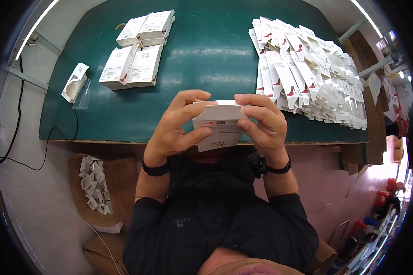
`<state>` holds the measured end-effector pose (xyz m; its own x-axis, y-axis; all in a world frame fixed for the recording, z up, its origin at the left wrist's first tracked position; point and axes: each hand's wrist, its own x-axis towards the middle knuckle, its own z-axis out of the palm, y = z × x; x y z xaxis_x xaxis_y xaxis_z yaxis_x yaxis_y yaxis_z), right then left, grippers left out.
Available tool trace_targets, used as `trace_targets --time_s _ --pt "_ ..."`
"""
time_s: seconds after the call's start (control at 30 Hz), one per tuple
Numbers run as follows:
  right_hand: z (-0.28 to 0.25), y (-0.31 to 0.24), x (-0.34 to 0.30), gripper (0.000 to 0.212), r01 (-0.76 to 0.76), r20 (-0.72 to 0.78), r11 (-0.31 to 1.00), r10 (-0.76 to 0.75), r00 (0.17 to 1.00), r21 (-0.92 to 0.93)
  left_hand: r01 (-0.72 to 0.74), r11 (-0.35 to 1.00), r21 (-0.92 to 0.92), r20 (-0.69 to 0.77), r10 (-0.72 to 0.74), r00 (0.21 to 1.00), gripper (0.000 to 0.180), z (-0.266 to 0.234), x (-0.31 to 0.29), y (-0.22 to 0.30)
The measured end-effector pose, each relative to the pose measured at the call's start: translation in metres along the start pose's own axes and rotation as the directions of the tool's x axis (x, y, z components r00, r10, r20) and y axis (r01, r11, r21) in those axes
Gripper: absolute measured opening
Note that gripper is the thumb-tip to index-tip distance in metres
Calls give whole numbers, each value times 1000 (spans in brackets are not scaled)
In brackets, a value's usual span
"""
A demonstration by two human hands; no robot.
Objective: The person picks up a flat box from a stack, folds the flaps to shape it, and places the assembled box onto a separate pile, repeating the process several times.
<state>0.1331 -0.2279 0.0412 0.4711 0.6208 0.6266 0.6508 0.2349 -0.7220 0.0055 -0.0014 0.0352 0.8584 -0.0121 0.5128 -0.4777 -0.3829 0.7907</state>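
Observation:
Between my two hands, above the table's front edge, is a white carton with a barcode and a flap sticking out at its top. My left hand grips its left side, thumb on the near face and fingers along the upper edge. On the other side my right hand pinches the upper right corner between thumb and fingers. Whether anything is inside the carton cannot be seen.
Neat stacks of white cartons stand on the green table at left. A large pile of flat cartons covers its right side. An open carton lies beside a clear plastic tray. Below left, a cardboard box contains white pieces.

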Motion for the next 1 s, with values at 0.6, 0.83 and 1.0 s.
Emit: trace_targets --time_s 0.6,0.83,1.0 --pt "11 -3 0 36 6 2 985 -6 1000 -173 39 994 -103 -180 -57 982 42 11 -9 -12" --pt "10 0 -1 34 -17 -15 991 15 1000 -136 77 965 -251 -215 -134 968 49 20 -10 -9" --pt "12 2 -1 31 -32 -42 991 27 999 -134 36 985 -166 -182 -66 981 46 18 -8 -12"
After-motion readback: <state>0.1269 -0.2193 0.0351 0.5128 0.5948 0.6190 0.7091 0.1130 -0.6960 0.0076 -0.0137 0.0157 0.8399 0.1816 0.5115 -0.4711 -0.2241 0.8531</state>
